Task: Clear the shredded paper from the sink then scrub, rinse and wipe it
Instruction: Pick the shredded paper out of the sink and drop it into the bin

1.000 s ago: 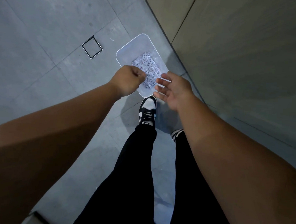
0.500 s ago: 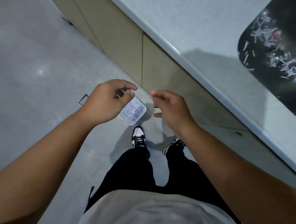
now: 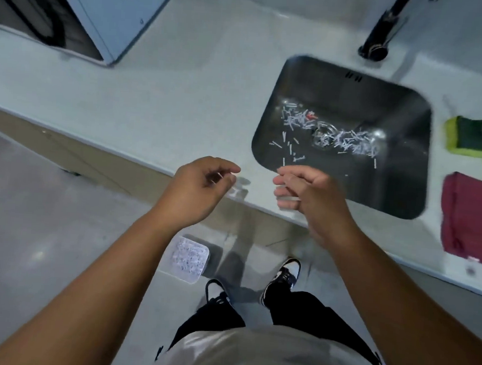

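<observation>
Both hands have come up from the floor tray (image 3: 190, 257) to the counter edge. The left hand (image 3: 199, 191) and right hand (image 3: 308, 197) hover side by side, fingers loosely curled, with nothing plainly held. Shredded paper (image 3: 331, 134) lies around the drain of the sink (image 3: 398, 193), just beyond the right hand. The tray of shreds sits below the left wrist. A sponge (image 3: 465, 132) and a red cloth (image 3: 472, 218) lie well right of the right hand.

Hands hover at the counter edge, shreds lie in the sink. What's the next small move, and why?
Probably reach the right hand into the dark steel sink and pinch up white shredded paper: it hovers at the sink's near rim, seemingly empty, many strips lie there, and the clear plastic tray on the floor holds shreds.
</observation>
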{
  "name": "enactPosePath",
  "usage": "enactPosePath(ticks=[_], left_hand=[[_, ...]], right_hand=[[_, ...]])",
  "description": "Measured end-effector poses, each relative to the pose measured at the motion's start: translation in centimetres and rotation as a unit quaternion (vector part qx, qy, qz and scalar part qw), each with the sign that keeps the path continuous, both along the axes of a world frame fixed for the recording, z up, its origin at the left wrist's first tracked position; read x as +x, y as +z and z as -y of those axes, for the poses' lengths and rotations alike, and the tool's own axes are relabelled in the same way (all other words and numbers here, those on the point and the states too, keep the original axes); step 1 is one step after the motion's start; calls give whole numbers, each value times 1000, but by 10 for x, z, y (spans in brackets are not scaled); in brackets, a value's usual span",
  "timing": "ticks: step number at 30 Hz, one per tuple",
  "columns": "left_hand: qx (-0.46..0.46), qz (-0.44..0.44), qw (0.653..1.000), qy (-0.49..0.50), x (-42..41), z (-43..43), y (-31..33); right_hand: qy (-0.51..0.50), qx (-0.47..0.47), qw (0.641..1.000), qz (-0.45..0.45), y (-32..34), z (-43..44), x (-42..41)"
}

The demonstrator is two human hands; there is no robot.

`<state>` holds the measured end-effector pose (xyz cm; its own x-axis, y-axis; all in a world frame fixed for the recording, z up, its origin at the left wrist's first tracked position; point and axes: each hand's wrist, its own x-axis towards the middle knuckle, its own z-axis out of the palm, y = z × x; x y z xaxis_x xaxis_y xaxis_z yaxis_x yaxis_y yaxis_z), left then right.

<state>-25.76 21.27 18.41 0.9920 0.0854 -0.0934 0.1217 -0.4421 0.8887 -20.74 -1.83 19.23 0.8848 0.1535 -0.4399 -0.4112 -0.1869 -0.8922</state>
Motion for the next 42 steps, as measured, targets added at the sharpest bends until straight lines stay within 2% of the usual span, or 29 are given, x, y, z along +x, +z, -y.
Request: enactPosePath(ticks=[4, 8, 13, 17, 20, 25, 29, 34, 39, 42], left_hand=[[73, 30, 996, -50, 53, 30, 1], [170, 75, 979, -79, 113, 53, -22], [317, 150, 928, -129, 182, 59, -60], [399, 122, 900, -123, 205, 61, -73], [416, 93, 897, -117, 206, 62, -73], [463, 37, 873, -146, 213, 63, -74], [483, 24, 863, -149, 214, 65, -74], [494, 26, 856, -149, 214, 66, -76], [498, 47, 854, -139, 213, 67, -77], [500, 41, 854, -136, 213, 68, -76]], right_hand=[[-39, -4, 999, 8, -2, 39, 21], [-28, -19, 999, 13, -16, 71, 52], [-40, -25, 999, -24, -54, 92, 107], [8, -80, 995, -57, -103, 98, 158], [66, -164, 984, -25, -140, 97, 193], [190, -294, 936, 33, -176, 80, 250], [296, -388, 865, 117, -188, 60, 281], [412, -373, 808, 195, -208, 31, 295], [511, -454, 668, 295, -231, 25, 283], [511, -430, 661, 342, -245, 51, 262]])
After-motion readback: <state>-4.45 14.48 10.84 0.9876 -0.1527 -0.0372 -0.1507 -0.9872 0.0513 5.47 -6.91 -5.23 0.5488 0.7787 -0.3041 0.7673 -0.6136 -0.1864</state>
